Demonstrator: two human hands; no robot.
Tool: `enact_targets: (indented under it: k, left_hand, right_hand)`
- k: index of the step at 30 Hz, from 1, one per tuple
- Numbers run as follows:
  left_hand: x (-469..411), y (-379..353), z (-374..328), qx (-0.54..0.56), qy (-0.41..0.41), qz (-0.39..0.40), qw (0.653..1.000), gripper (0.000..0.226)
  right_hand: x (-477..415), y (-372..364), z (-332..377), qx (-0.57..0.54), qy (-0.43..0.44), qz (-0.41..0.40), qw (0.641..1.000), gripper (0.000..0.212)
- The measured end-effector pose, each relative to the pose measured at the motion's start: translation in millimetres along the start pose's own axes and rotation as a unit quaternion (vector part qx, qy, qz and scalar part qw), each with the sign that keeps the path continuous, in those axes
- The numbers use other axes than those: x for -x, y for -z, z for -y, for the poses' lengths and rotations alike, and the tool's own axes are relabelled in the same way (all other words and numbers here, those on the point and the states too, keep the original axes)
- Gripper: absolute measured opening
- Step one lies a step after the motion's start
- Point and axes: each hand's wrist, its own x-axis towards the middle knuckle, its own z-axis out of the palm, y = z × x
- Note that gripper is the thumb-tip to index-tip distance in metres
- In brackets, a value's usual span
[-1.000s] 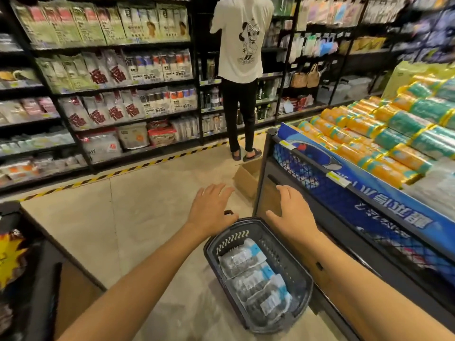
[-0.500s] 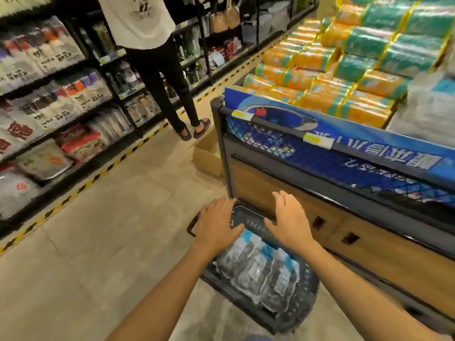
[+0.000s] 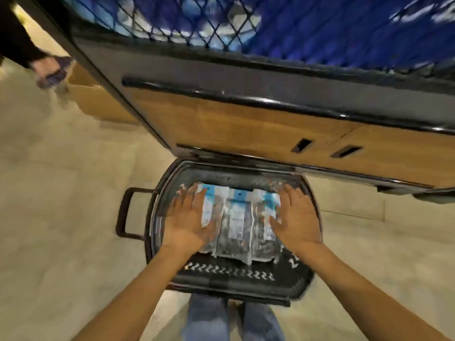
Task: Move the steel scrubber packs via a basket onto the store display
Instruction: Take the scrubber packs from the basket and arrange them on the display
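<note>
A dark plastic basket (image 3: 229, 281) stands on the floor at the foot of the store display (image 3: 246, 124). Inside it lie three steel scrubber packs (image 3: 237, 217), clear bags with blue and white labels, side by side. My left hand (image 3: 187, 220) rests flat on the left pack with fingers straight. My right hand (image 3: 295, 217) lies flat against the right pack, fingers straight too. Both hands flank the packs from the sides. The frame is motion-blurred.
The display has a wood-panelled base with a black rail (image 3: 221, 93) and a blue mesh front (image 3: 270, 23) above. A cardboard box (image 3: 96, 99) sits on the floor at the display's left corner. Another person's sandalled foot (image 3: 49, 70) is at far left. My jeans (image 3: 231, 318) show below the basket.
My view has tilted down steeply onto the basket. Both hands have dropped from above the basket's rim into it and now lie on the outer packs.
</note>
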Motion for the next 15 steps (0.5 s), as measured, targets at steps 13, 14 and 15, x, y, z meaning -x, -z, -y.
enact_targets:
  k: [13,14,15]
  left_hand:
    - [-79.9,-238.4,85.6,0.041,0.027,0.138,0.989,0.092]
    - [-80.6,-248.1,86.6,0.081,0.051,0.135,0.986,0.094]
    - [-80.4,-256.5,86.9,0.114,0.074,0.126,0.983,0.097]
  right_hand:
    - [-57.3,-237.0,-52.7,-0.132,-0.19,0.054,0.971,0.069]
    - [-58.4,-246.5,-53.4,-0.17,-0.226,0.054,0.958,0.068]
    - [-59.6,-255.9,-54.3,-0.209,-0.259,0.053,0.942,0.068]
